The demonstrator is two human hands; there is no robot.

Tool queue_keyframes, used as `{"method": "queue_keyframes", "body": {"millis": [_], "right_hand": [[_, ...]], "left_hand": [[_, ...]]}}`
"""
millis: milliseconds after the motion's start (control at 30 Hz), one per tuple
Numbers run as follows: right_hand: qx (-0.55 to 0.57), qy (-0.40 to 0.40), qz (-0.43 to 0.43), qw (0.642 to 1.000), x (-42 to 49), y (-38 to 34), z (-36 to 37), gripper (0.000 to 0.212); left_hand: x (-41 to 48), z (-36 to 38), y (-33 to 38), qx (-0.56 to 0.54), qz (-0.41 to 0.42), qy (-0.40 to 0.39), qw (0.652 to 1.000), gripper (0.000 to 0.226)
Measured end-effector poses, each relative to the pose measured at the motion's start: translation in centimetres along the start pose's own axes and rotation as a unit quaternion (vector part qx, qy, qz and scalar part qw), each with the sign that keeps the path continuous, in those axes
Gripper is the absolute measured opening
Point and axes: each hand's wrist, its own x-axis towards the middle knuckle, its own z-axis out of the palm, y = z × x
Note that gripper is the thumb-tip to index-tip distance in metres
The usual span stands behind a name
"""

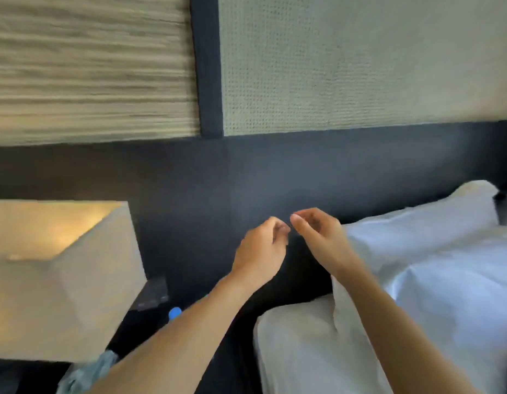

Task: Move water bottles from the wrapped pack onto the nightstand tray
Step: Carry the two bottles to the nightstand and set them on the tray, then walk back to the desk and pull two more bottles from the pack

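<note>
At the far left a lit square lampshade (59, 280) fills the lower corner, glowing warm on its upper face. Just past its right edge sits a small dark box with buttons (153, 294) (too blurred to say what it is), and below that a blue bottle cap (175, 312) peeks out beside the left forearm; the bottle under it is hidden, so where it stands cannot be told. A crumple of clear wrap (90, 373) lies near the bottom edge, under the lampshade's corner.

The left hand (262, 248) is raised in front of the dark headboard panel (189, 172), its fingers curled in loosely with thumb meeting fingertips, gripping nothing that shows. The right hand (317, 231) is just beside it, fingertips nearly touching the left's, likewise curled and pinched with nothing seen between them.

To the right lie white pillows (431, 251) against the headboard, and a white sheet (297, 351) covers the bed's near corner.
</note>
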Motion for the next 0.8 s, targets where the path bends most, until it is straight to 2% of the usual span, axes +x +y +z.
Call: {"method": "queue_keyframes", "body": {"millis": [100, 200, 400, 500, 600, 700, 800], "right_hand": [[-0.046, 0.023, 0.036, 0.998, 2.2, -8.5, -13.0, 0.022], [-0.098, 0.070, 0.074, 0.990, 2.4, -16.5, -25.0, 0.036], [-0.226, 0.168, 0.125, 0.951, -5.6, -30.9, -42.8, 0.070], [-0.271, 0.263, 0.156, 0.913, -14.6, -36.6, -47.8, 0.072], [-0.339, 0.299, 0.202, 0.869, -23.1, -40.8, -50.4, 0.076], [-0.393, 0.351, 0.270, 0.806, -34.4, -45.9, -52.4, 0.090], [-0.407, 0.414, 0.315, 0.751, -46.9, -51.7, -53.6, 0.076]], "left_hand": [[3.9, -2.6, 13.3, 0.059, 0.031, -0.106, 0.992, 0.022], [6.6, -4.7, 25.1, 0.135, 0.090, -0.173, 0.971, 0.022], [6.8, -6.9, 46.0, 0.137, 0.213, -0.221, 0.942, 0.049], [2.1, -7.4, 53.9, 0.120, 0.312, -0.224, 0.915, 0.065], [-3.1, -6.1, 58.4, 0.118, 0.393, -0.248, 0.878, 0.071], [-11.3, -3.6, 63.8, 0.100, 0.444, -0.301, 0.838, 0.066], [-21.9, -1.3, 70.2, 0.062, 0.468, -0.355, 0.807, 0.052]]}}
